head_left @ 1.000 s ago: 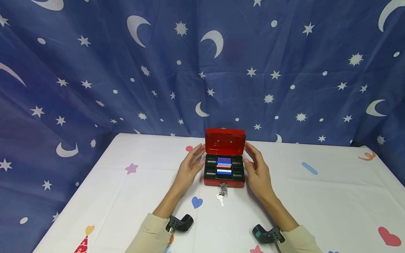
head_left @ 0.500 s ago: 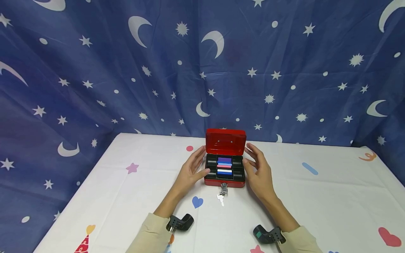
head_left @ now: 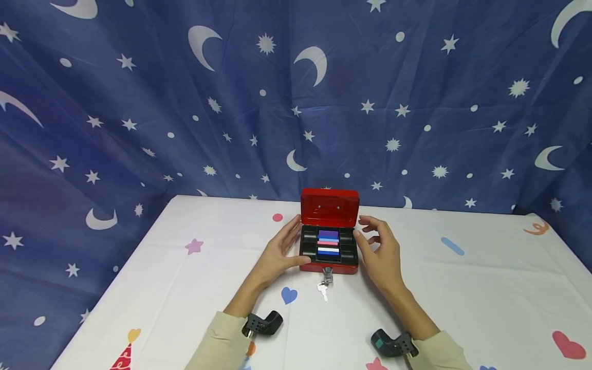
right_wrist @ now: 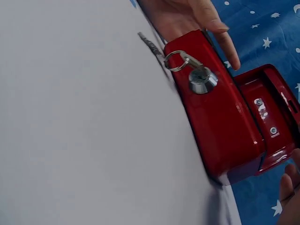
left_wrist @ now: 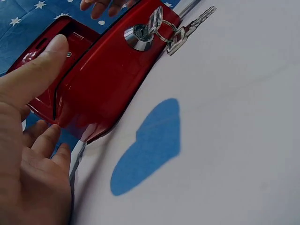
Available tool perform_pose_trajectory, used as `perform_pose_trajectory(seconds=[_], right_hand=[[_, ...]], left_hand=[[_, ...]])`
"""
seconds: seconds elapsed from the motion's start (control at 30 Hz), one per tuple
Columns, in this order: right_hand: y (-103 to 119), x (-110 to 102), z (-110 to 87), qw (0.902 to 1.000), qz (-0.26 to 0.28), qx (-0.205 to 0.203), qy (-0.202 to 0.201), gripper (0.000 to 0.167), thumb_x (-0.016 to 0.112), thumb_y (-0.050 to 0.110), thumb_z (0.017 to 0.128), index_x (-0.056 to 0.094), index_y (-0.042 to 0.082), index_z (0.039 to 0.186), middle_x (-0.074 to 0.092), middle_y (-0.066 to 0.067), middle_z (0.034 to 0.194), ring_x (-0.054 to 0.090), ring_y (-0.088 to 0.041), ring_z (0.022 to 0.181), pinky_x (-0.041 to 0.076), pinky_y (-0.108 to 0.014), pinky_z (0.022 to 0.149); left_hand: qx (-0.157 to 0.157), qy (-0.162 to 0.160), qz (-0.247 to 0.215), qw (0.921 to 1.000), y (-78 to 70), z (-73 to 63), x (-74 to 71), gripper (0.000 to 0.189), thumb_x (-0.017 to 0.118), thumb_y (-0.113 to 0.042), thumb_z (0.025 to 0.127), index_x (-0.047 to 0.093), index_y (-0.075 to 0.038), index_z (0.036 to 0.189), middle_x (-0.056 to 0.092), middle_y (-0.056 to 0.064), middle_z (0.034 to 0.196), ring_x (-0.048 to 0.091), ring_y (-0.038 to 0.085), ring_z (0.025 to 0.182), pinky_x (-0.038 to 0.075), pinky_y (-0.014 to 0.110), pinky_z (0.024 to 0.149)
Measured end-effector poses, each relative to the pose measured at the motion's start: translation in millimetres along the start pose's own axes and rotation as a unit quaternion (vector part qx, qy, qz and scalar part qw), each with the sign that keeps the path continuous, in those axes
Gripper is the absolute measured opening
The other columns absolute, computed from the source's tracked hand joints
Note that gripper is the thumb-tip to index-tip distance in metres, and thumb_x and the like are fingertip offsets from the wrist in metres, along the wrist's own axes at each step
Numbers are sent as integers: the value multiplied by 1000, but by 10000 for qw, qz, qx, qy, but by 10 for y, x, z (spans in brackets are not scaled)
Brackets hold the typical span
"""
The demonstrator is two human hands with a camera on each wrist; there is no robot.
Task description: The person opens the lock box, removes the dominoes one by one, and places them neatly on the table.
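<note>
A small red metal cash box (head_left: pixel 339 269) stands on the table with its lid (head_left: pixel 329 206) raised. Inside sits a black tray (head_left: pixel 347 253) with several compartments, and its middle one holds a stack of coloured strips (head_left: pixel 328 242) in purple, blue, pink and white. Two keys on a ring (left_wrist: pixel 172 35) hang at the front lock (right_wrist: pixel 203 80), one of them inserted. My left hand (head_left: pixel 273 259) lies along the box's left side, thumb stretched over the front left corner. Beside the right side is my right hand (head_left: pixel 381 254), fingers loosely bent and thumb tip at the rim.
A white tablecloth (head_left: pixel 462 303) printed with coloured shapes covers the table. Behind its back edge hangs a dark blue curtain (head_left: pixel 231 128) with moons and stars. Each wrist wears a black camera.
My left thumb has moved from beside the box to over its front left corner. The right hand's fingers have bent more and drawn slightly back from the lid. The box has stayed put.
</note>
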State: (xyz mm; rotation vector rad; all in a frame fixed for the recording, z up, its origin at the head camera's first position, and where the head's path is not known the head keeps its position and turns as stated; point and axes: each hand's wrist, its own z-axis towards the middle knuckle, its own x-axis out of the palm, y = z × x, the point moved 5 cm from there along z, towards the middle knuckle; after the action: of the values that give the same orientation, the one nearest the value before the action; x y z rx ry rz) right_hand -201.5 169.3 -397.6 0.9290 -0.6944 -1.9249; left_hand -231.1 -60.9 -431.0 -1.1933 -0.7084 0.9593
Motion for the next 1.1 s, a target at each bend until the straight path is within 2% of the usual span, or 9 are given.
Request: perform_pose_trajectory(seconds=[0.2,0.43,0.57,0.67,0.83,1.1], right_hand=[[10,37,25,9993,-283,-51,224,36,69,12,88,61,10,123,63,-2,110,50,-19,88,43,-24,63],[2,118,37,9976,-430,9,547,37,71,13,87,62,11,123,65,-2,107,49,-19,83,39,-23,59],[20,150,51,9961,-515,73,707,36,72,16,87,64,13,122,61,-2,94,48,-20,79,38,-25,58],[24,177,58,9945,-586,182,848,34,73,18,86,67,14,119,58,-3,90,48,-21,83,40,-28,60],[-13,223,59,9897,-709,484,1141,32,74,20,85,69,14,116,58,-10,100,47,-23,96,44,-36,70],[-6,270,59,9863,-794,484,1365,32,76,19,83,70,14,114,57,-11,102,45,-22,96,46,-39,74]], left_hand=[[49,41,-26,10000,62,3,-14,98,79,4,74,24,-15,153,27,-1,155,25,17,141,24,33,113],[16,151,-55,9999,62,-11,-20,101,79,4,73,21,-15,153,24,3,156,23,20,142,23,33,113],[-147,165,-84,9997,37,-15,-20,101,78,6,73,21,-16,154,24,3,156,23,19,142,23,33,113],[-223,183,-127,9995,-33,-23,-3,100,76,9,74,18,-11,154,22,7,156,22,24,142,22,37,113],[-337,248,-162,9990,-172,-43,32,97,73,11,76,16,-5,153,20,13,156,20,30,142,20,42,114],[-314,320,-169,9989,-193,-40,46,97,73,11,76,15,-3,153,19,16,156,19,32,142,19,44,114]])
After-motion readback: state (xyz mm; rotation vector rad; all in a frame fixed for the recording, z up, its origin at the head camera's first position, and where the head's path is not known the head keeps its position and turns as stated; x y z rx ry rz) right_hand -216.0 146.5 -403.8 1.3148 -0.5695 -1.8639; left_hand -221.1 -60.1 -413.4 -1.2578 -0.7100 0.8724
